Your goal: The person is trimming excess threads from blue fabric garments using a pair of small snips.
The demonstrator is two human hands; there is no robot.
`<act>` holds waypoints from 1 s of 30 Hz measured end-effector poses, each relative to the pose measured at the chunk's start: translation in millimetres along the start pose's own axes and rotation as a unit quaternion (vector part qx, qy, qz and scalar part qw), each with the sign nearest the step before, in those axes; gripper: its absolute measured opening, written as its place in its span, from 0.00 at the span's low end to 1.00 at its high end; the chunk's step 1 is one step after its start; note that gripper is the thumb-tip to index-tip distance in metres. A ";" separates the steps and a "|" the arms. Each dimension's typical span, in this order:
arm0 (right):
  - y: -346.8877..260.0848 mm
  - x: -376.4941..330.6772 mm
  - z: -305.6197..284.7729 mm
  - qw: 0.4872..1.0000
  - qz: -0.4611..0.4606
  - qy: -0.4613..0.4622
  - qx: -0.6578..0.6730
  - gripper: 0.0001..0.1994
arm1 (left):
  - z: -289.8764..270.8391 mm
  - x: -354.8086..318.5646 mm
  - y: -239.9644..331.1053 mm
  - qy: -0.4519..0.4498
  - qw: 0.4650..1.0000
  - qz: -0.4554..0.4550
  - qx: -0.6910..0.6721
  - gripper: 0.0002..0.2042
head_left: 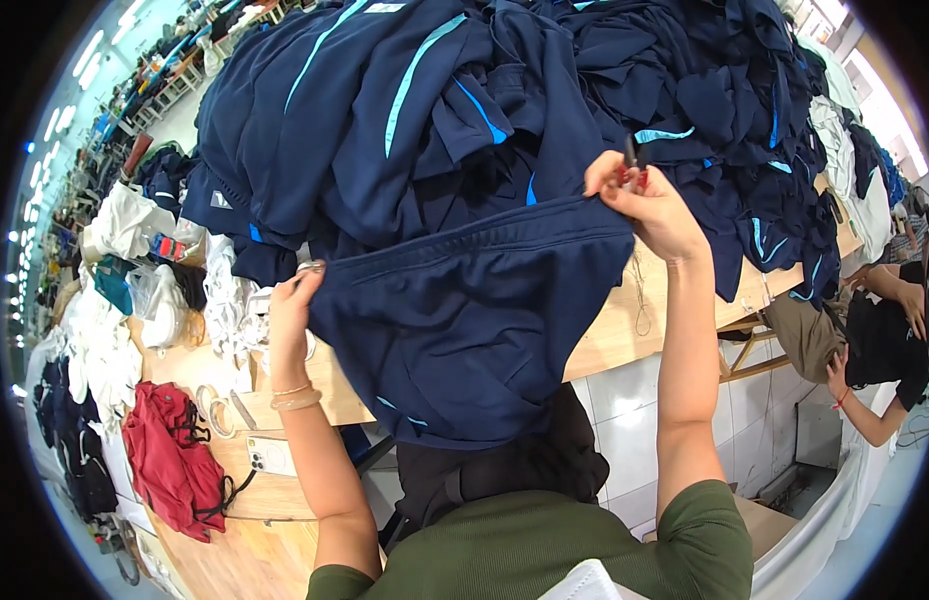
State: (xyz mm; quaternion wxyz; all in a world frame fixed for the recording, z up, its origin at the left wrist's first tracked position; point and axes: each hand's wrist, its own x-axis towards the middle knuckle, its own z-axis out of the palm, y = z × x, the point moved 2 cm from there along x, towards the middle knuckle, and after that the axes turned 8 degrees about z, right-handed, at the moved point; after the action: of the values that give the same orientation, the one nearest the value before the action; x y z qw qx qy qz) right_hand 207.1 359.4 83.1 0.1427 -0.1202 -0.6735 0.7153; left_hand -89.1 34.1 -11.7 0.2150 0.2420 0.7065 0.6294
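Note:
Between my two hands a navy garment (464, 335) hangs over the table's front edge and my lap, its gathered elastic band stretched along the top. My left hand (292, 303) pinches the band's left end. At the other end, held higher, my right hand (659, 212) is closed on the band. Small snips with red handles (633, 178) and a dark tip are also in the right hand, pointing up. A short light blue strip (399, 411) shows low on the garment. The rest of the garment folds inward, hiding its full shape.
A large heap of navy garments (354, 130) with light blue strips covers the table (329, 375) beyond my hands. To the left lie a red bag (174, 460), a phone (271, 455), tape rolls (217, 412) and white cloth. Another person (884, 330) sits at far right.

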 end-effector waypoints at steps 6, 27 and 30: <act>-21.5 20.0 35.4 0.994 -0.041 -0.101 0.014 0.05 | 111.9 -11.3 68.1 -0.134 0.935 0.283 0.167 0.13; -4.9 25.4 59.0 0.986 0.072 -0.148 0.040 0.09 | 117.1 -64.6 125.6 -0.236 0.935 -0.036 -0.263 0.11; 60.8 49.6 62.6 0.997 0.012 -0.044 0.068 0.04 | 139.9 -82.0 84.3 -0.210 0.963 0.026 -0.165 0.10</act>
State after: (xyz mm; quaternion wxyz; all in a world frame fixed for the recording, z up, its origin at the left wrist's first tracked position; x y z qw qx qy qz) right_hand 135.7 316.2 27.5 0.1117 -0.0870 -0.6278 0.7654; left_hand 66.9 101.3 55.8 0.3792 0.3484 0.5254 0.6773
